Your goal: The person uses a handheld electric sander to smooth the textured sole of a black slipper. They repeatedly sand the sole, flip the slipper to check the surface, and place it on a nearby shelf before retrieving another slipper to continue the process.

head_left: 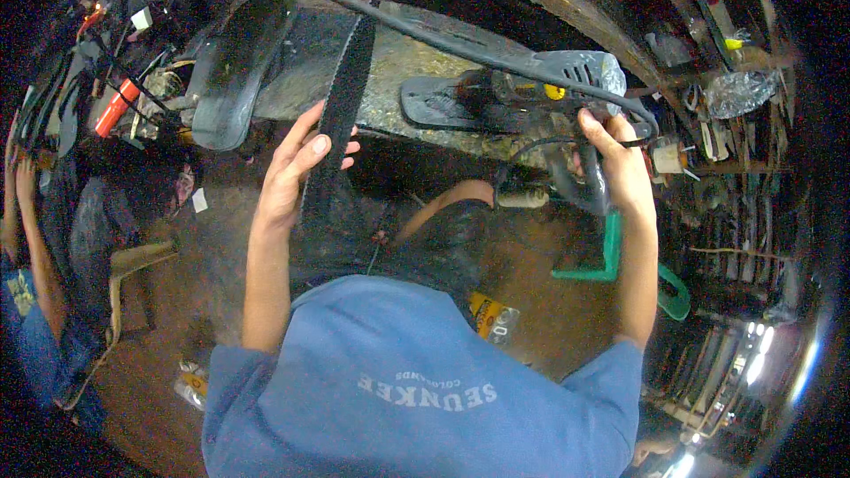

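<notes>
My left hand [297, 159] is closed round a long black strip [350, 80] with a finely toothed edge. The strip stands tilted, its upper end reaching past the far side of the bench, its lower part over my lap. My right hand [620, 155] grips the dark handle of a corded power tool [575, 75], whose vented rear housing looks wrapped in clear plastic. A flat dark rounded plate [447, 104] lies at the tool's left, on the bench's near edge. The tool's exact kind is hard to tell. A thick grey cable [425, 35] runs across above both hands.
The worn bench [398, 62] holds a long dark rounded piece [235, 80] on the left. Beyond it lie an orange-red cylinder [117, 108] and tangled wires. A green frame [611, 252] stands below my right forearm. Another person's arm [35, 230] shows at far left.
</notes>
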`<action>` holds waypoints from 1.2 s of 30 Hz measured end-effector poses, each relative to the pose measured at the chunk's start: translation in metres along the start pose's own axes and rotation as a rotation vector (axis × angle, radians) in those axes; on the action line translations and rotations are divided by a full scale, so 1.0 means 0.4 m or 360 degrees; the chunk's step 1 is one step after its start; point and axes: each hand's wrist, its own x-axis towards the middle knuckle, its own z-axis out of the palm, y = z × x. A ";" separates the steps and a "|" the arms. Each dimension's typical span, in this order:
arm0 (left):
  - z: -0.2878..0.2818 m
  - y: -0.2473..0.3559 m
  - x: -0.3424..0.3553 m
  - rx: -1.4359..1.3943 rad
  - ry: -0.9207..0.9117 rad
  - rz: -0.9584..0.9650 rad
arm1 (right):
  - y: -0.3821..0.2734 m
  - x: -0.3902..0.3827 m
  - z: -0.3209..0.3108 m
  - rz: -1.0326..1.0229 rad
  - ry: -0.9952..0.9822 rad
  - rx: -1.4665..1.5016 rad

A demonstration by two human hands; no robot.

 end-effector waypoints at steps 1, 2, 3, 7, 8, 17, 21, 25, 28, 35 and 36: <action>0.001 -0.002 -0.001 -0.0011 -0.0014 0.0002 | -0.008 0.004 0.010 0.0075 0.0057 -0.0174; 0.001 -0.003 0.000 -0.0007 -0.0026 0.0008 | -0.016 0.001 0.017 -0.0022 -0.0073 -0.0078; 0.002 -0.004 -0.002 -0.0004 -0.0015 0.0012 | -0.023 -0.007 0.024 -0.0039 -0.0130 -0.0028; 0.005 -0.009 -0.013 0.0002 0.0014 0.0018 | -0.043 -0.020 0.061 -0.0051 -0.0291 0.0060; 0.005 -0.009 -0.015 -0.0005 0.0000 0.0030 | -0.048 -0.023 0.065 -0.0076 -0.0327 0.0056; 0.004 -0.020 -0.002 -0.0008 0.0024 0.0000 | -0.046 -0.079 0.024 0.0082 -0.0300 0.0032; 0.012 -0.020 0.009 0.0017 0.0016 -0.0008 | -0.020 -0.083 -0.043 0.0214 -0.0070 -0.0103; 0.020 -0.015 0.030 0.0042 -0.0051 0.0019 | 0.025 -0.075 -0.091 0.0096 0.0174 0.0018; 0.028 -0.014 0.037 0.0053 -0.0062 0.0021 | 0.046 -0.052 -0.116 0.0152 0.0237 0.0042; 0.042 -0.016 0.021 0.0040 -0.0042 0.0001 | 0.061 -0.034 -0.103 0.0180 0.0255 0.0126; 0.042 -0.015 0.019 0.0044 -0.0035 0.0009 | 0.059 -0.033 -0.097 0.0183 0.0237 0.0136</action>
